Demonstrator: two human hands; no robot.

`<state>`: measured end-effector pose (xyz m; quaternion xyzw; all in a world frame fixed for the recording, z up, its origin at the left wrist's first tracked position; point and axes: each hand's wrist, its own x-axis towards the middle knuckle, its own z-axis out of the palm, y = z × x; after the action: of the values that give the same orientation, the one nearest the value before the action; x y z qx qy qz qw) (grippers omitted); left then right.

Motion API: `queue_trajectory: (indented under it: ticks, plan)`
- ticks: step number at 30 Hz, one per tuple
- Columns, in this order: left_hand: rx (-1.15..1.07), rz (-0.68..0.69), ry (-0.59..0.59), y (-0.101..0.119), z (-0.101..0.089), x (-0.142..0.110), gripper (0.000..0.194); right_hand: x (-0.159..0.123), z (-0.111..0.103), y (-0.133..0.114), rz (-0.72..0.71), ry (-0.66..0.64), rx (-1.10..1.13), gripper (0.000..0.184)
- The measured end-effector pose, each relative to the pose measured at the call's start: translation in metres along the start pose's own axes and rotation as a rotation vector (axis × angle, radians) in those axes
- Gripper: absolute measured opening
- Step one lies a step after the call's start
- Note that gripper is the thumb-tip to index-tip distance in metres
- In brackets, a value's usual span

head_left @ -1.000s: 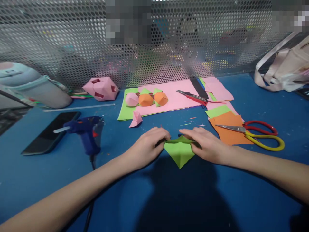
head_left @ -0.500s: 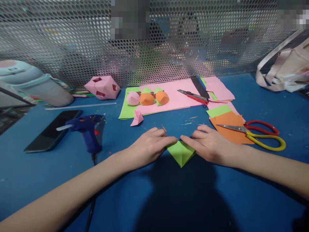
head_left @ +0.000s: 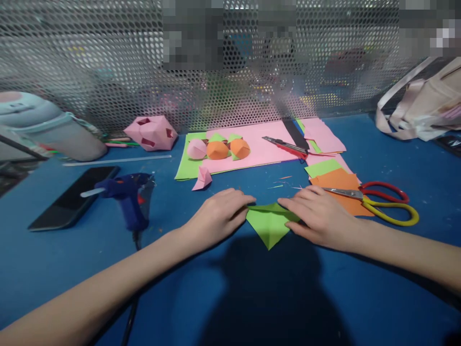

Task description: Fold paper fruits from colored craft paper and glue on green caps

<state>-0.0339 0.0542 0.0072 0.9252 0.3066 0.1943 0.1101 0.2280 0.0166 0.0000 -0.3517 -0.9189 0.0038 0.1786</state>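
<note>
A green paper piece (head_left: 269, 227), creased down its middle and folded along its top, lies on the blue table with one corner pointing toward me. My left hand (head_left: 224, 215) pinches its left corner between thumb and fingers. On the opposite side, my right hand (head_left: 319, 217) grips the right corner, thumb below and fingers above. The top fold stands slightly lifted between both hands. Just past my right hand lie scissors (head_left: 378, 194) with one red and one yellow handle, across orange paper (head_left: 347, 205).
A blue glue gun (head_left: 127, 204) and a phone (head_left: 75, 199) lie at left, near a tumbler (head_left: 77, 137) and a pink paper polyhedron (head_left: 151, 133). A utility knife (head_left: 286, 146) and folded paper pieces (head_left: 218, 150) rest on pink sheets (head_left: 261, 156) before a perforated metal screen (head_left: 137, 72).
My fingertips have moved apart from the middle of the green paper's top edge toward its corners. The top fold has opened up a little. The view has shifted slightly.
</note>
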Motion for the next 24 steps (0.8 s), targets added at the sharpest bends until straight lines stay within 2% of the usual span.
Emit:
queue_trajectory:
  ticks: [2, 4, 6, 8, 10, 12, 14, 18, 24]
  plan:
    - [-0.16, -0.152, 0.057, 0.004, -0.001, 0.002, 0.023, 0.011, 0.002, -0.002, 0.11, 0.037, 0.163, 0.033]
    - [-0.35, -0.331, 0.16, 0.008, -0.003, 0.004, 0.026, 0.023, 0.004, -0.004, 0.282, 0.069, 0.36, 0.017]
    - [-0.603, -0.495, 0.278, 0.011, -0.004, 0.006, 0.035, 0.033, 0.005, -0.006, 0.428, 0.091, 0.549, 0.009]
    - [-0.897, -0.622, 0.348, 0.013, -0.003, 0.009, 0.045, 0.04, 0.007, -0.008, 0.5, 0.122, 0.725, 0.007]
    - [-1.162, -0.695, 0.336, 0.017, -0.001, 0.011, 0.05, 0.044, 0.01, -0.009, 0.525, 0.166, 0.873, 0.009]
    - [-1.346, -0.709, 0.28, 0.022, 0.002, 0.012, 0.05, 0.046, 0.013, -0.011, 0.537, 0.198, 0.964, 0.013]
    - [-1.417, -0.707, 0.245, 0.029, 0.005, 0.013, 0.048, 0.046, 0.015, -0.012, 0.541, 0.203, 1.01, 0.014]
    - [-1.425, -0.72, 0.237, 0.037, 0.007, 0.013, 0.048, 0.045, 0.018, -0.011, 0.577, 0.187, 1.053, 0.015]
    - [-1.283, -0.744, 0.251, 0.041, 0.01, 0.013, 0.043, 0.045, 0.021, -0.011, 0.54, 0.203, 1.23, 0.023]
